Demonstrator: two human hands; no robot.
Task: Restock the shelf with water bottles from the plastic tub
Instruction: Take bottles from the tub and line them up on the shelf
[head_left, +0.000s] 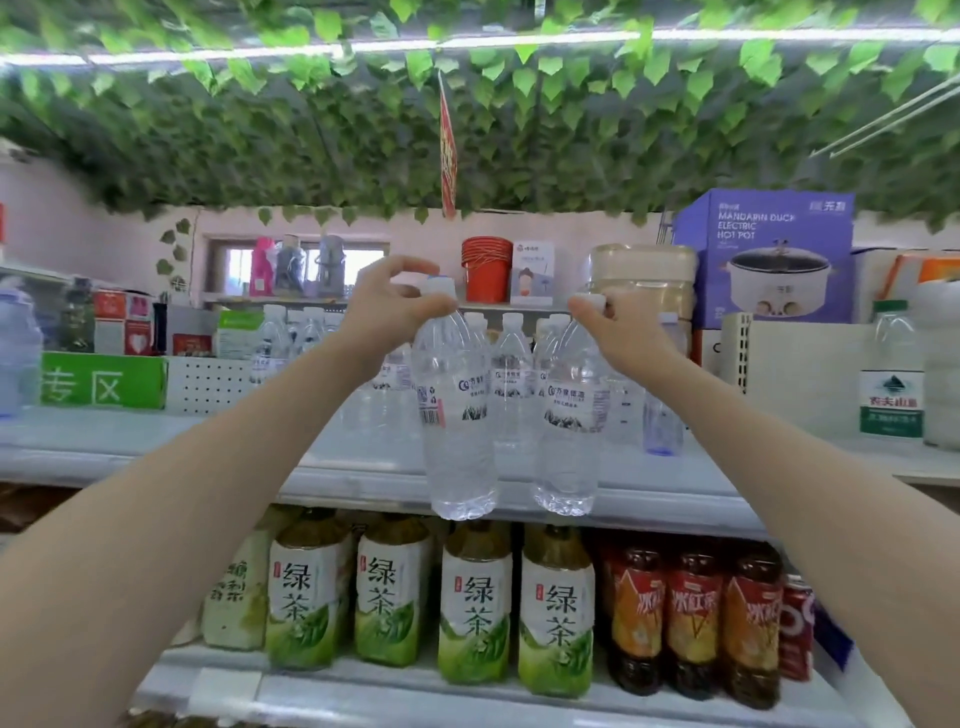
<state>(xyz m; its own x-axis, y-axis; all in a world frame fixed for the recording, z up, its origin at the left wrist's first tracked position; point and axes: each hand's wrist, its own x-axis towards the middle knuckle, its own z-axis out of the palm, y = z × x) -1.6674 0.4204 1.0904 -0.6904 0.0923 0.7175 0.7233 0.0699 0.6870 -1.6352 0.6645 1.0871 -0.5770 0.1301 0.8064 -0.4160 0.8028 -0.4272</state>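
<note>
In the head view, your left hand (387, 306) curls its thumb and fingertips round the neck of the left water bottle (457, 415), just under its white cap. Your right hand (623, 322) pinches the cap of the right water bottle (571, 415). These two bottles hang upright, side by side and slightly apart, in front of the white shelf (156, 447), bases level with its front edge. Farther back on the shelf stands a cluster of stocked bottles (511, 364), too crowded to count. Below the shelf you have four green tea bottles (475, 603) and three iced red tea bottles (693, 618). Above the shelf's right end sits one hot pot box (763, 254).
</note>
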